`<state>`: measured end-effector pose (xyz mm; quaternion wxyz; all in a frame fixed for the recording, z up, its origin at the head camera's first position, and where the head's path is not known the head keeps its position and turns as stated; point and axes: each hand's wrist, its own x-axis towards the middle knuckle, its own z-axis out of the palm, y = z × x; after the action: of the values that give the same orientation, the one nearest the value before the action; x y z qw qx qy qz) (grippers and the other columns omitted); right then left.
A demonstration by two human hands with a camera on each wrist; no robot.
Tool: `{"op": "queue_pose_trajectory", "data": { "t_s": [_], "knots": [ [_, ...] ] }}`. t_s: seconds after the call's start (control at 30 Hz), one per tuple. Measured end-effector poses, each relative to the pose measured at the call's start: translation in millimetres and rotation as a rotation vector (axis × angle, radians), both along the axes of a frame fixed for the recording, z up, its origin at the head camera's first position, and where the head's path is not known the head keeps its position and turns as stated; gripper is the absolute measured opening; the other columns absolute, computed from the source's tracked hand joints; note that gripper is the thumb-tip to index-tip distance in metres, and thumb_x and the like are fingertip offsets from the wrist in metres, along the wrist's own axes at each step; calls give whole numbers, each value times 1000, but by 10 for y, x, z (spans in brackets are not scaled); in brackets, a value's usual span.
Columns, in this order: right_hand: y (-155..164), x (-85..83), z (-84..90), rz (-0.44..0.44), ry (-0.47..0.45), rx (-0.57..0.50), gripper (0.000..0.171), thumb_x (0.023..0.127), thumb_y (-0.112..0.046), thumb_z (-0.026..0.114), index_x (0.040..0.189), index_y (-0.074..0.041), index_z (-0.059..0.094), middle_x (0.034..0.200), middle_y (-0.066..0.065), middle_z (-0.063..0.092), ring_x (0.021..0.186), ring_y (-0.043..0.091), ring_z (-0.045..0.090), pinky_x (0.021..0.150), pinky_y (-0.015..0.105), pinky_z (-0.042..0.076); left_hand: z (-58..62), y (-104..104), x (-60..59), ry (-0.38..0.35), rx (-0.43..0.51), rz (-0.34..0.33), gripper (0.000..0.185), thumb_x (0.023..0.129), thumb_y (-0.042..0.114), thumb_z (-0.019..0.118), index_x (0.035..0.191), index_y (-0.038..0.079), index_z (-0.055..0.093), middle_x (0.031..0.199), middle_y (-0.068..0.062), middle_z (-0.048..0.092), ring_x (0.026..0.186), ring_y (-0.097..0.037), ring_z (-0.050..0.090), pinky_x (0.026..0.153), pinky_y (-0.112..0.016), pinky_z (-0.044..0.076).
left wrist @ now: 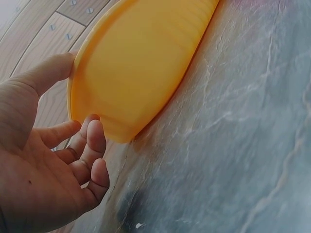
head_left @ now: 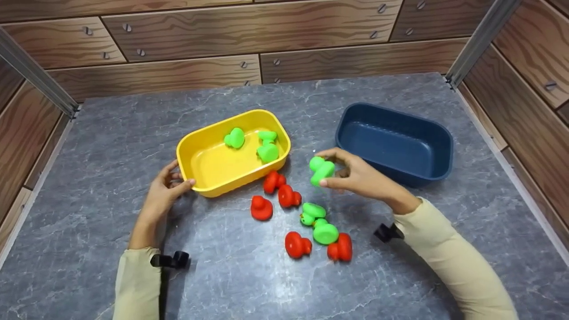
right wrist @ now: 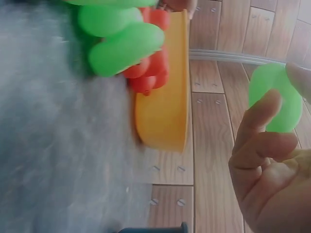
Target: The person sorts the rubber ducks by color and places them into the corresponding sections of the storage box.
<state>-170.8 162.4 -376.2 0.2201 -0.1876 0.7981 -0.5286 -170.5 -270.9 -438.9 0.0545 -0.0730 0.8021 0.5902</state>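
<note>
Grey marble-look tabletop [head_left: 106,146], wood-panelled walls; toys sorted by colour.

Right hand [head_left: 362,178] pinches a green rubber duck [head_left: 321,170] between thumb and fingertips, aloft between the yellow plastic tub [head_left: 195,151] and dark blue plastic tub [head_left: 438,146]. Left hand [head_left: 165,192] rests relaxed, fingers spread, thumb on the yellow tub's rim. Risk: the light pinch may slip and drop the duck among the red rubber ducks [head_left: 278,195].

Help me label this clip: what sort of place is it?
Likely a staged tabletop work cell: a grey marble-look table, wood-print wall panels with metal corner rails, and a yellow bin and a blue bin.
</note>
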Motion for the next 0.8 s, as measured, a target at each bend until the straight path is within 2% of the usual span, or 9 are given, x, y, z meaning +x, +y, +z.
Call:
{"op": "queue_pose_trajectory", "data": {
  "t_s": [0.37, 0.57, 0.8],
  "knots": [
    [-310, -173, 194, 2, 8, -168, 57, 89, -22, 69, 140, -16, 42, 126, 10, 52, 60, 14, 52, 59, 25, 47, -4, 8, 4, -3, 13, -7, 76, 88, 16, 70, 151, 8, 28, 107, -3, 54, 76, -1, 56, 68, -20, 45],
    [-478, -307, 289, -14, 22, -192, 57, 89, -24, 69, 140, -22, 43, 127, 10, 53, 67, 17, 55, 61, 26, 48, 7, -1, 7, -13, -1, -15, 77, 89, 18, 69, 152, 9, 27, 108, -1, 54, 77, -1, 57, 68, -19, 44],
    [-709, -461, 374, 0, 40, -202, 57, 89, -24, 69, 140, -22, 44, 125, 12, 55, 64, 15, 53, 58, 25, 47, 2, -3, 14, -11, 19, -15, 77, 88, 17, 70, 152, 9, 26, 99, 7, 55, 75, -2, 56, 67, -19, 43]
  ]
}}
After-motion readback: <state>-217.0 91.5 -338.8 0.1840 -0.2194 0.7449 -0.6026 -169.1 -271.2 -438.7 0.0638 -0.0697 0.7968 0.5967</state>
